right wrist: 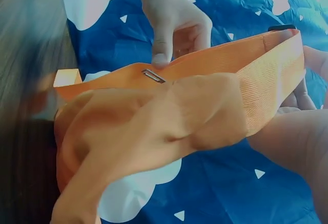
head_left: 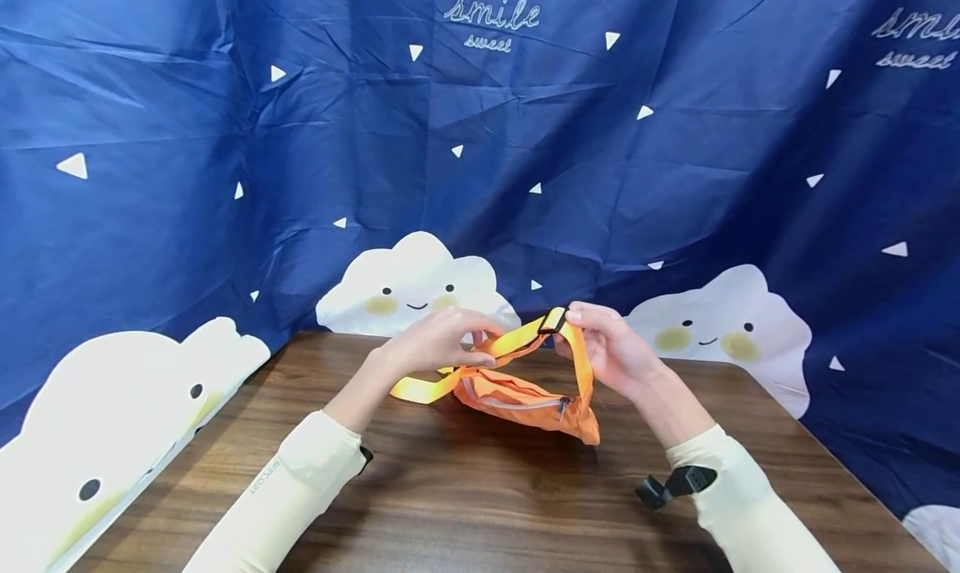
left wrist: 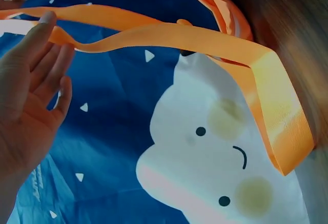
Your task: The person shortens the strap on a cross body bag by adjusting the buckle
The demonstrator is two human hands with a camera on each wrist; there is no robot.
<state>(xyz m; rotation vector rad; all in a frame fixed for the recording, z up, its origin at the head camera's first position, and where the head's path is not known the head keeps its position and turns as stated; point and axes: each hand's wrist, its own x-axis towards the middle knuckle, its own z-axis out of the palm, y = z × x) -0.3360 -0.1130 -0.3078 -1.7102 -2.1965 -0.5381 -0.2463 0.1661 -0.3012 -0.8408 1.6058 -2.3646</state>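
An orange waist bag (head_left: 517,396) hangs by its strap close over the table, its zipper (head_left: 504,404) facing me. My left hand (head_left: 442,341) pinches the yellow-orange strap (head_left: 512,339) between thumb and fingers. At the strap's upper bend, my right hand (head_left: 611,348) grips the webbing beside a black slider buckle (head_left: 552,321). A loop of webbing (left wrist: 287,121) droops past the left hand in the left wrist view. In the right wrist view, the bag's fabric (right wrist: 128,131) sags in folds below the strap, and a small metal piece (right wrist: 154,76) shows along its top.
The brown wooden table (head_left: 465,506) spreads under both arms. Behind it hangs a dark blue cloth (head_left: 360,139) printed with white clouds and triangles, draped down to the table's back edge. Dark bands with small devices (head_left: 675,484) sit on the wrists over pale sleeves.
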